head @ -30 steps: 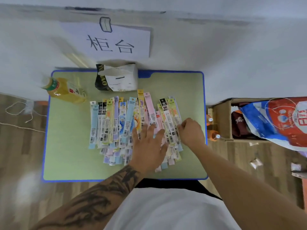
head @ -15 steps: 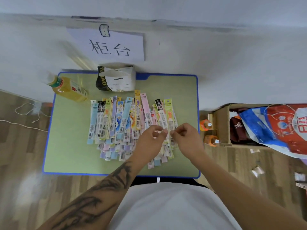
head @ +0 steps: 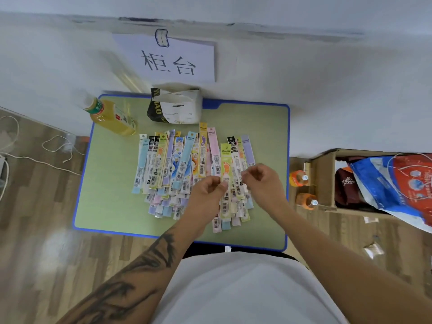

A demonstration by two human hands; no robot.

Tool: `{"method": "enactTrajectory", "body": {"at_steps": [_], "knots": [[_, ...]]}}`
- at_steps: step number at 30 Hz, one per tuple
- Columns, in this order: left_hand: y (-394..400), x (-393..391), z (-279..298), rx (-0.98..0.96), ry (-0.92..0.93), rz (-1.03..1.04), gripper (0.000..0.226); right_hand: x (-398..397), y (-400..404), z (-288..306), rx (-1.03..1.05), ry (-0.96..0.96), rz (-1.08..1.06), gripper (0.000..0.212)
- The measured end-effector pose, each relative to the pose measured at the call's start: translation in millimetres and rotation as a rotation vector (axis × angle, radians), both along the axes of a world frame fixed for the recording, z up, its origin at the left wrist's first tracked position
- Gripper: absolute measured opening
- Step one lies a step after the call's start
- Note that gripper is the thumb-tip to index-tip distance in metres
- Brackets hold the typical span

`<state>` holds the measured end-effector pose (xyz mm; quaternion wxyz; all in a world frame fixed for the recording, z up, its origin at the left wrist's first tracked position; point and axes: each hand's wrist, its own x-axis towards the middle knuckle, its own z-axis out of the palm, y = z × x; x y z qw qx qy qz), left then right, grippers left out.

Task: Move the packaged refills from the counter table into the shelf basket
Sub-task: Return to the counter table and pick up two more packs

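Several long, narrow packaged refills (head: 177, 164) in pastel colours lie fanned out across the green counter table (head: 109, 195). My left hand (head: 207, 195) pinches a yellow-green refill pack (head: 225, 163) near its lower part, lifting it off the pile. My right hand (head: 264, 183) pinches the edge of other packs (head: 238, 178) just to the right of it. Both hands hover over the right side of the pile, fingers curled. No shelf basket shows in view.
A bottle of yellow drink (head: 109, 116) and a white-and-black tissue pack (head: 175, 106) stand at the table's far edge below a paper sign (head: 168, 58). A cardboard box (head: 325, 181) with bags and two orange bottles sits to the right. Cables lie on the floor at left.
My left hand went from lying flat on the pile to pinching a yellow-green pack. Both hands have come together and lifted packs at the pile's right side.
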<state>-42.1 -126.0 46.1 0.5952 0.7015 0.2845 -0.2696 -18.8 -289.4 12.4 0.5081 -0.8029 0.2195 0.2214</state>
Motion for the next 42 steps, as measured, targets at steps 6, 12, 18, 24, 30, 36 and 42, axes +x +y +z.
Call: {"method": "enactTrajectory", "body": {"at_steps": [6,12,18,24,30,36,42], "knots": [[7.7,0.5,2.8,-0.004,0.029,-0.056,0.010,31.1,-11.4,-57.7,-0.421,0.101,0.109,0.023],[24.1,5.4,-4.4,-0.023,0.058,-0.042,0.009,31.2,-7.6,-65.5,-0.452,0.199,0.087,0.015],[30.0,23.6,-12.1,-0.046,0.088,-0.138,0.006,9.5,-12.2,-34.3,-0.202,0.124,-0.326,0.015],[1.1,58.6,-2.4,-0.180,0.110,-0.306,0.015,-37.1,-20.4,22.5,0.034,-0.028,-0.553,0.015],[-56.0,43.4,49.1,-0.304,-0.005,-0.445,0.014,-98.4,-52.0,77.5,0.273,-0.246,-0.874,0.016],[-126.5,-44.4,91.0,-0.389,-0.118,-0.597,0.017,-197.3,-83.2,119.4,0.344,-0.439,-1.031,0.013],[-185.0,-165.7,112.8,-0.394,-0.173,-0.802,0.017,-326.0,-113.2,135.1,0.311,-0.573,-1.165,0.018]]}}
